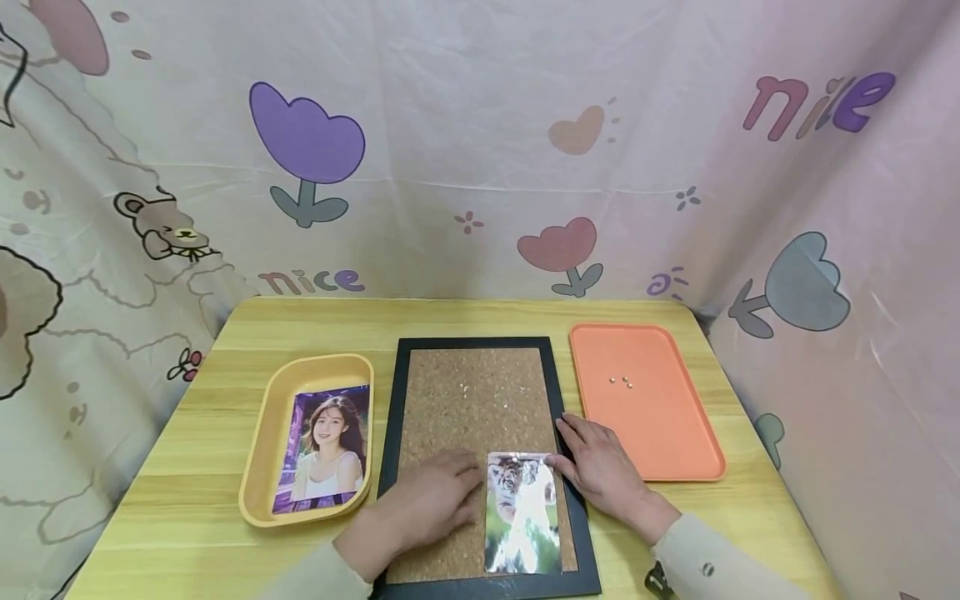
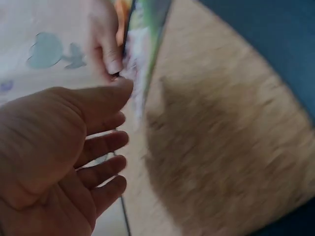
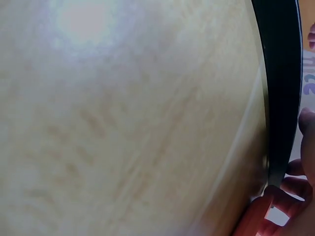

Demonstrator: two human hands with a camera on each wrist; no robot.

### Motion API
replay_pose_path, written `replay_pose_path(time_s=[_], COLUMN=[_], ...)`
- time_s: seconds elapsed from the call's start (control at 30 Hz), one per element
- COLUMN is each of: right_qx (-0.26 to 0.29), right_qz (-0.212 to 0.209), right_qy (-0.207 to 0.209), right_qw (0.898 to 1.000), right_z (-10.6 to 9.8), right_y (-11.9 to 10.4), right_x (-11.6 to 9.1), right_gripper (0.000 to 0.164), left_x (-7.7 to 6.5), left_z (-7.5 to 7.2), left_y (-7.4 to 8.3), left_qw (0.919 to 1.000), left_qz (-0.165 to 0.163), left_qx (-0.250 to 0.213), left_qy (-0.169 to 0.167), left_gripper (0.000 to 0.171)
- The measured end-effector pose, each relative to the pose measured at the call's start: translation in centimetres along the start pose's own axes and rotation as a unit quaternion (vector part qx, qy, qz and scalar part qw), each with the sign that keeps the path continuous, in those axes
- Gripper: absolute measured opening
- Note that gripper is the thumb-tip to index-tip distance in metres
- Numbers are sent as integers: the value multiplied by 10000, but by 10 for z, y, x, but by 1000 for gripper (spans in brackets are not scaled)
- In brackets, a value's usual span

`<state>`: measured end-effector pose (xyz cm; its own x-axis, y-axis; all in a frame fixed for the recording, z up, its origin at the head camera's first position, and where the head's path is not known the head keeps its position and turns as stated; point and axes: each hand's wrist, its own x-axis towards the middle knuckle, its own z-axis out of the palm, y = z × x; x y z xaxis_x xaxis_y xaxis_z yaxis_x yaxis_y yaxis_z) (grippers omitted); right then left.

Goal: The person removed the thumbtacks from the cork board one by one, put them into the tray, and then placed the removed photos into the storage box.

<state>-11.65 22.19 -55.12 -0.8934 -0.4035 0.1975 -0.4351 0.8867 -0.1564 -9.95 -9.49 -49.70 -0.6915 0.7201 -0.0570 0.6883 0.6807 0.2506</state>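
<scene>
A black-framed cork board (image 1: 476, 400) lies on the table with a glossy photo print (image 1: 522, 517) on its lower right part. The print has a tiger-like animal against green, partly washed out by glare. My left hand (image 1: 442, 492) hovers over the cork just left of the print. In the left wrist view its fingers (image 2: 106, 142) are relaxed and apart, with nothing between them. My right hand (image 1: 600, 467) rests at the board's right edge, thumb on the print's top right corner, fingers lying along the black frame (image 3: 283, 98).
Left of the board, a yellow tray (image 1: 258, 450) holds a portrait photo (image 1: 330, 467) of a person. An orange tray (image 1: 645, 433) on the right carries several tiny round metallic pieces (image 1: 626, 381). A patterned curtain (image 1: 450, 125) hangs behind the table.
</scene>
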Motion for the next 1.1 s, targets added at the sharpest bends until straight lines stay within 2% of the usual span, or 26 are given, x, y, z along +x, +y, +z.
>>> replay_pose_path(time_s=[0.17, 0.37, 0.77, 1.1], right_qx=[-2, -14, 20, -26], right_qz=[25, 18, 44, 154], right_qy=[41, 37, 60, 53], right_qw=[10000, 10000, 10000, 9999], right_z=[2, 3, 3, 3], right_y=[0, -2, 0, -2], right_x=[1, 2, 1, 3], right_gripper=[65, 65, 65, 73], left_x=[7, 12, 12, 13], left_z=[15, 20, 23, 25], left_y=[3, 0, 7, 13], left_qw=[9988, 9972, 9959, 9969], left_qz=[183, 233, 16, -93], left_qx=[-6, -2, -63, 28], left_qy=[-448, -705, -906, -777], left_gripper=[78, 102, 105, 109])
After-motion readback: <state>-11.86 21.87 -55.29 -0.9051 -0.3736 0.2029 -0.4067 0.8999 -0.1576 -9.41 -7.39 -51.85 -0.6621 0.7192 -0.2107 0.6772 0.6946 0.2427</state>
